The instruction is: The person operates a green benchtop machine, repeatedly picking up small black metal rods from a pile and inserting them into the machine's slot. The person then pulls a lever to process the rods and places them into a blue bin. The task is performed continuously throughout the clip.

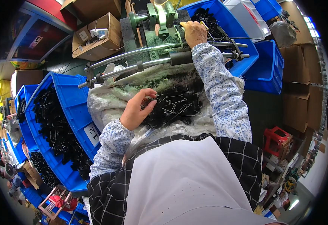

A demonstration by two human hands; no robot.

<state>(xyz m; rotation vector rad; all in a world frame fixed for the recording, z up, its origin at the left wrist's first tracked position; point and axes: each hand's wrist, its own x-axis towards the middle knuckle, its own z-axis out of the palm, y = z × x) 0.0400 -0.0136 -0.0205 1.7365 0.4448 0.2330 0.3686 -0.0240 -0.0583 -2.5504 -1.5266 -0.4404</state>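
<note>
A heap of small black bristle brushes with thin looped wire stems (177, 105) lies on a whitish plastic sheet (104, 103) in front of me. At its left edge is my left hand (137, 108), its fingers bent and its thumb apart from them, with nothing visible between. My right hand (195, 33) reaches forward to the right side of a green machine (162, 20). Its fingers are curled; what they hold, if anything, is hidden. Two metal rails (134, 69) cross between the machine and the heap.
On the left a blue bin (68, 97) contains many black brushes. Another blue bin (242, 56) with black brushes stands beyond my right arm, beside a deeper blue crate (271, 67). A cardboard box (96, 41) sits left of the machine, and a red stool (278, 140) at right.
</note>
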